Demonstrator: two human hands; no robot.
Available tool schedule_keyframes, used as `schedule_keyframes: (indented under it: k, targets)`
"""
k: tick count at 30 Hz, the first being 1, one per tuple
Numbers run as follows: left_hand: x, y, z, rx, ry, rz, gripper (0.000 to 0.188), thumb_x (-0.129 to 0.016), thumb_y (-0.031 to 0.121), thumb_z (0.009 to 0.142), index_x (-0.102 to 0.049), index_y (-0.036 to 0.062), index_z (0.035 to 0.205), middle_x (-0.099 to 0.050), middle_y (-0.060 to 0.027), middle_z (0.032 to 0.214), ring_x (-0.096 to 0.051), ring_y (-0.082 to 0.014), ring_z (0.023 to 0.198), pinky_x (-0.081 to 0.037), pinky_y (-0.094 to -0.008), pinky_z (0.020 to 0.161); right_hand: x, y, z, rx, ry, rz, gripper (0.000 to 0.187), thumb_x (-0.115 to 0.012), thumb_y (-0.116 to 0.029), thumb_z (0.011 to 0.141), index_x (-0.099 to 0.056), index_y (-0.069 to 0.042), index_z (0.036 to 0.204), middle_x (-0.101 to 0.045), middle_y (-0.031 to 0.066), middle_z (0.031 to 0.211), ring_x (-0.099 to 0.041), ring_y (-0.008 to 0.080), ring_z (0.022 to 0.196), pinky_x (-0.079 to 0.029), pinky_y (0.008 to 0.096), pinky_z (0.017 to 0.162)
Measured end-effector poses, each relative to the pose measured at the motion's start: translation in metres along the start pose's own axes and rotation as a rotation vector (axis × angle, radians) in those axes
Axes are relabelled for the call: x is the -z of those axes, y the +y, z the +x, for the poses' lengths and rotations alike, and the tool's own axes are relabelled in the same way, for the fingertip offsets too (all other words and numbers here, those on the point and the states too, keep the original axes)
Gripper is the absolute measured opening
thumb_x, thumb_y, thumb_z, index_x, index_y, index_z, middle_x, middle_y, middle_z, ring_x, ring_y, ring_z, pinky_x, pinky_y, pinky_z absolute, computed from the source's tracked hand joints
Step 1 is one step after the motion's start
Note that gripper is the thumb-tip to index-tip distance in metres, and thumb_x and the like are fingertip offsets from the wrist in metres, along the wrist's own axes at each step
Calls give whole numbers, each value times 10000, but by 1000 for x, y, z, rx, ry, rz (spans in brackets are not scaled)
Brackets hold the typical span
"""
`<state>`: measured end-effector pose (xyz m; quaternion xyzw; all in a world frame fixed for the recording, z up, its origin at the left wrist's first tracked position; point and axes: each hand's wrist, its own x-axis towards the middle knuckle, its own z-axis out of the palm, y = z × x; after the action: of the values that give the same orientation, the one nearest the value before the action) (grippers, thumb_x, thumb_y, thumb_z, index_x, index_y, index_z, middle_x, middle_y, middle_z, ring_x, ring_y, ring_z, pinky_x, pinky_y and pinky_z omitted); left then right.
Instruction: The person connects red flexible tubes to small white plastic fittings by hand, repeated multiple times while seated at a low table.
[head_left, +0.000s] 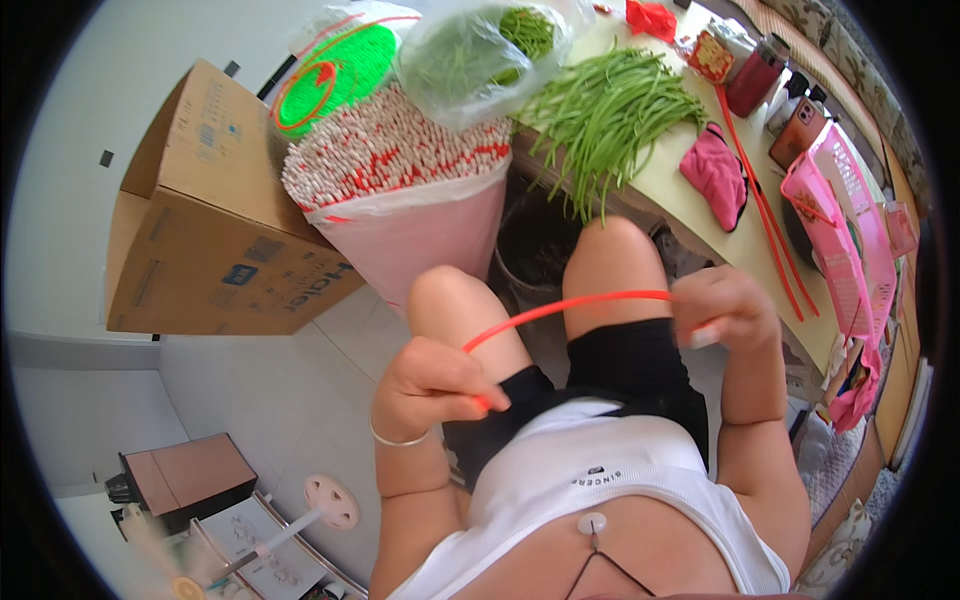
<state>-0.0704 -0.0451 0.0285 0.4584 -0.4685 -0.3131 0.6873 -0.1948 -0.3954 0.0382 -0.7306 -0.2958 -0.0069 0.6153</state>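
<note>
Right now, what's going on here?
A seated person holds a flexible red strip in an arch above their thighs, one end in the left hand, the other in the right hand. More red strip lies on the table, beside a heap of green stems. A pale sack packed with thin white and red pieces stands ahead.

Worn on the person's head, the fisheye camera looks steeply down and forward — shirt (590, 455) nearest, left hand (432, 385) and right hand (728, 308) close beyond, table (665, 187) farther right, cardboard box (235, 240) farther left — straight edges bowing toward the rim.
</note>
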Motion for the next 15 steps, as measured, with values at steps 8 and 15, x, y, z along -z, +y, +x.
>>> schedule_keyframes:
  k: [8,15]
  targets:
    - [-44,-36,-5,361,234,647,81,-733,57,811,-712,-19,831,-673,-122,706,-625,-215,606,-479,-299,573,-81,20,26,-161,-55,-568,201,-692,-199,886,-566,-61,811,-564,90,668,-606,317,646,-463,426,578]
    - [-54,-45,-2,280,234,735,65,-726,37,815,-700,-11,849,-595,-124,634,-558,-231,547,-433,-327,521,-94,25,28,-227,-133,-742,142,-675,-181,876,-595,-76,825,-576,73,651,-623,282,619,-483,409,570]
